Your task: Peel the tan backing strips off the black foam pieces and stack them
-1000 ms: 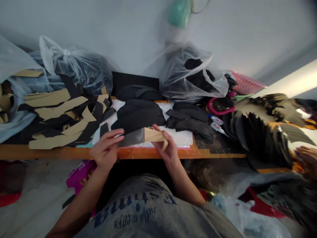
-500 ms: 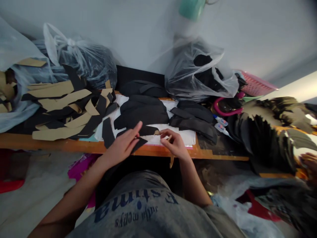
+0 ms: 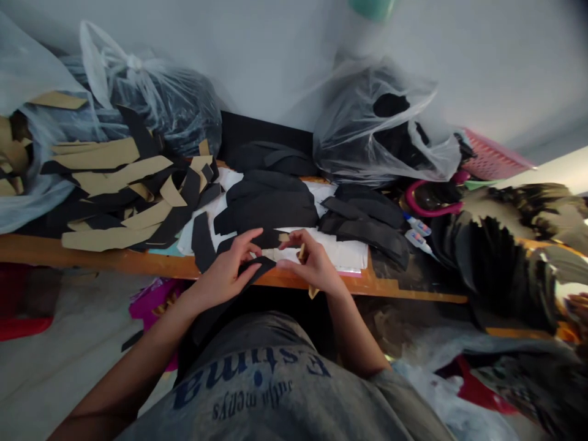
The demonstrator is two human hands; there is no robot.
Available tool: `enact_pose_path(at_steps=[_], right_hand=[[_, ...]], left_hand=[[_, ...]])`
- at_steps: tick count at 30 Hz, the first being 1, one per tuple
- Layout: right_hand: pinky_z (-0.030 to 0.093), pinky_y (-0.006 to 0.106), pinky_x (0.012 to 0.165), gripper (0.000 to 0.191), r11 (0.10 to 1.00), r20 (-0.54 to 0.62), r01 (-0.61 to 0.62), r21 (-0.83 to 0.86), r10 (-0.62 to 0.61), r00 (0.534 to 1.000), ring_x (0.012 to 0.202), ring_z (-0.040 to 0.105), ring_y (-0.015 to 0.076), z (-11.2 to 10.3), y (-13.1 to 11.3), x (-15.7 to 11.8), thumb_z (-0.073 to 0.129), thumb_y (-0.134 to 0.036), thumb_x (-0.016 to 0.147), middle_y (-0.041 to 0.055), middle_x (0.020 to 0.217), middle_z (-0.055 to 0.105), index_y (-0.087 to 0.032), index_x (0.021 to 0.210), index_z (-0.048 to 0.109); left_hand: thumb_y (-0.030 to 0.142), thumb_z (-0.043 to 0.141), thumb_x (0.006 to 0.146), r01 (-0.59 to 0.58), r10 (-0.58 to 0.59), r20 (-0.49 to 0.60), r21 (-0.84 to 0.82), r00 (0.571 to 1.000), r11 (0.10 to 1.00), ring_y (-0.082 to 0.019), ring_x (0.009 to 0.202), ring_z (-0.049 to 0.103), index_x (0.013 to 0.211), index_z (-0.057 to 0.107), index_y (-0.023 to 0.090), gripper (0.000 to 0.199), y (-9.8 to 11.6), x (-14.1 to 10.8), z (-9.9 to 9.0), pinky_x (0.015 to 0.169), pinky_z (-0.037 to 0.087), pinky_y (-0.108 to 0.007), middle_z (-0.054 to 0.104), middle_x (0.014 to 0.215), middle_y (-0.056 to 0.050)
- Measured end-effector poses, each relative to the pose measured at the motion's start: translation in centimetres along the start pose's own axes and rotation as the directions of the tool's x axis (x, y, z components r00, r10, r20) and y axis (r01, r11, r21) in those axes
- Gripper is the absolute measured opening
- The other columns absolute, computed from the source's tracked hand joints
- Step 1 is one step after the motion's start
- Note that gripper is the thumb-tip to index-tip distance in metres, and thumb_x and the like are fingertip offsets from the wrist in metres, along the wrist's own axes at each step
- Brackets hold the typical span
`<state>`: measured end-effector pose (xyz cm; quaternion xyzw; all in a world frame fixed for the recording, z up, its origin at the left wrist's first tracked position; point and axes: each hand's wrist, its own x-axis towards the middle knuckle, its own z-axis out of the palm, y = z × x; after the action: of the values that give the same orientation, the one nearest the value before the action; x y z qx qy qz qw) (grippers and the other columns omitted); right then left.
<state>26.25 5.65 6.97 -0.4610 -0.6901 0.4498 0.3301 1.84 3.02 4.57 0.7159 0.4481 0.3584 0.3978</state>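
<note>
My left hand (image 3: 225, 273) is at the table's front edge, fingers curved and thumb resting on a narrow black strip (image 3: 258, 272). The strip slants from between my hands down past the edge, and part of it is hidden under the hand. My right hand (image 3: 313, 263) faces it, fingers bent, with a thin tan strip (image 3: 313, 291) caught in the palm and its end poking out below. Beyond both hands lies a pile of black curved pieces (image 3: 271, 202) on white paper (image 3: 342, 248). A short black piece (image 3: 202, 236) lies left of my left hand.
A heap of black and tan strips (image 3: 119, 202) covers the table's left. Clear plastic bags (image 3: 169, 104) stand behind. On the right are more black pieces (image 3: 367, 226), small glue bottles (image 3: 419, 236), a magenta-handled item (image 3: 429, 211), stacked dark pieces (image 3: 496, 269) and a pink basket (image 3: 498, 153).
My hands have come closer together; the right moved left towards the left hand. My left fingers, stretched out before, are now more curled. The view has shifted slightly.
</note>
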Motion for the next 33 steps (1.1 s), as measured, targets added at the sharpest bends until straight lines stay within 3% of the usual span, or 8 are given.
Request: enact_pose_path(at_steps=[4,8,12,17,21,25,29,33], right_hand=[[0.043,0.024,0.063,0.024,0.992,0.082,0.118,-0.043,-0.114,0.99,0.068,0.056,0.0121,1.8,-0.9,-0.5,0.064,-0.029,0.092,-0.0007,0.091,0.066,-0.024,0.111,0.051],[0.047,0.026,0.069,0.026,0.989,0.006,0.143,-0.044,-0.143,0.99,0.076,0.062,0.0143,2.4,-1.0,-1.2,0.062,-0.024,0.093,0.0011,0.094,0.066,-0.025,0.116,0.05],[0.043,0.024,0.057,0.034,0.991,-0.176,0.056,0.12,-0.034,0.984,0.06,0.054,0.0108,1.3,0.1,-1.1,0.068,-0.028,0.089,-0.0019,0.089,0.065,-0.028,0.116,0.046],[0.034,0.02,0.044,0.045,0.936,-0.349,-0.049,0.349,0.178,0.92,0.049,0.042,0.0072,-0.1,2.8,0.3,0.076,-0.037,0.081,-0.0063,0.082,0.063,-0.029,0.11,0.043],[0.043,0.018,0.045,0.049,0.877,-0.39,-0.079,0.474,0.29,0.874,0.053,0.047,0.0079,0.5,4.9,1.3,0.081,-0.038,0.073,-0.0083,0.077,0.06,-0.028,0.105,0.046],[0.06,0.024,0.062,0.051,0.801,-0.394,-0.057,0.596,0.354,0.848,0.062,0.057,0.0088,0.7,5.4,1.3,0.085,-0.036,0.068,-0.0093,0.078,0.06,-0.028,0.104,0.048],[0.062,0.026,0.067,0.053,0.755,-0.367,-0.069,0.652,0.393,0.843,0.063,0.059,0.0089,0.2,5.4,1.2,0.085,-0.036,0.066,-0.0103,0.075,0.058,-0.028,0.103,0.048],[0.06,0.028,0.067,0.054,0.806,-0.387,-0.085,0.586,0.37,0.845,0.062,0.059,0.0099,0.5,5.8,1.3,0.084,-0.039,0.068,-0.0099,0.077,0.06,-0.028,0.105,0.047]], left_hand=[[0.033,0.061,0.094,0.11,-0.109,0.017,-0.17,0.994,0.979,-0.017,0.092,0.072,0.143,0.033,0.029,0.056,1.6,0.1,0.8,0.086,0.06,-0.035,0.066,0.112,-0.007],[0.043,0.068,0.09,0.308,-0.323,0.023,-0.373,0.946,0.875,-0.017,0.081,0.074,0.136,0.031,0.028,0.061,3.0,-0.2,0.2,0.069,0.059,-0.027,0.07,0.107,-0.006],[0.051,0.072,0.083,0.383,-0.416,-0.229,-0.177,0.88,0.907,-0.017,0.075,0.074,0.139,0.034,0.027,0.073,2.0,-1.2,-1.4,0.059,0.056,-0.025,0.062,0.131,-0.014],[0.049,0.07,0.083,0.354,-0.374,-0.142,-0.144,0.917,0.924,-0.017,0.081,0.07,0.12,0.051,0.022,0.05,-1.5,-2.0,-2.1,0.073,0.058,-0.03,0.068,0.096,-0.004],[0.044,0.065,0.088,0.293,-0.306,-0.234,-0.089,0.923,0.952,-0.016,0.082,0.067,0.114,0.057,0.021,0.036,-3.1,-1.6,-1.3,0.075,0.056,-0.029,0.064,0.087,-0.001],[0.053,0.072,0.081,0.311,-0.285,-0.243,0.072,0.927,0.948,-0.02,0.089,0.067,0.117,0.058,0.02,0.05,-3.1,-1.0,-0.5,0.074,0.055,-0.031,0.068,0.101,-0.006],[0.05,0.064,0.086,0.252,-0.233,-0.104,0.253,0.967,0.934,-0.02,0.083,0.066,0.094,0.064,0.021,0.031,-2.6,-0.9,-0.2,0.073,0.05,-0.031,0.069,0.09,-0.004],[0.047,0.049,0.095,0.304,-0.262,-0.188,0.248,0.947,0.92,-0.016,0.068,0.061,0.092,0.062,0.022,0.029,-2.4,-0.9,-0.8,0.062,0.043,-0.026,0.068,0.08,-0.001]])
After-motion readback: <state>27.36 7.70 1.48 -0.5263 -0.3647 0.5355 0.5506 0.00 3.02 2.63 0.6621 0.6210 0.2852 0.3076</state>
